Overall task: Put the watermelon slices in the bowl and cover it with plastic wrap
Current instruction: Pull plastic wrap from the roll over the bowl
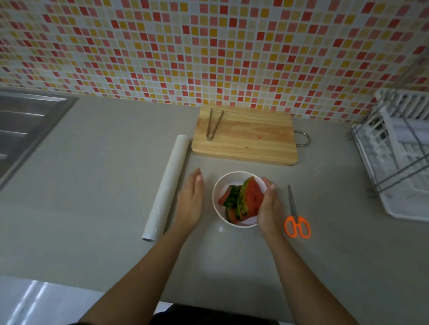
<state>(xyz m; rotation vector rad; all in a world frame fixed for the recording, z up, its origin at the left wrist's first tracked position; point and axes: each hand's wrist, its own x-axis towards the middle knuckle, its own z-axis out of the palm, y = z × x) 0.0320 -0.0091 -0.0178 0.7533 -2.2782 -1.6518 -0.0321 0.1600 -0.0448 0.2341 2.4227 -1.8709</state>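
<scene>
Bracketing the bowl (232,173), watermelon slices (252,199) inside: left hand (190,200) flat, empty, plastic wrap roll (167,185) just outside it; right hand (267,210) relaxed against rim, probably steadying.

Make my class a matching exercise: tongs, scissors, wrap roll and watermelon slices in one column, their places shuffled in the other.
1 tongs
2 scissors
3 wrap roll
4 watermelon slices

A in the bowl
B on the cutting board
C on the counter, right of the bowl
D on the counter, left of the bowl

Pairs: 1-B, 2-C, 3-D, 4-A
</scene>
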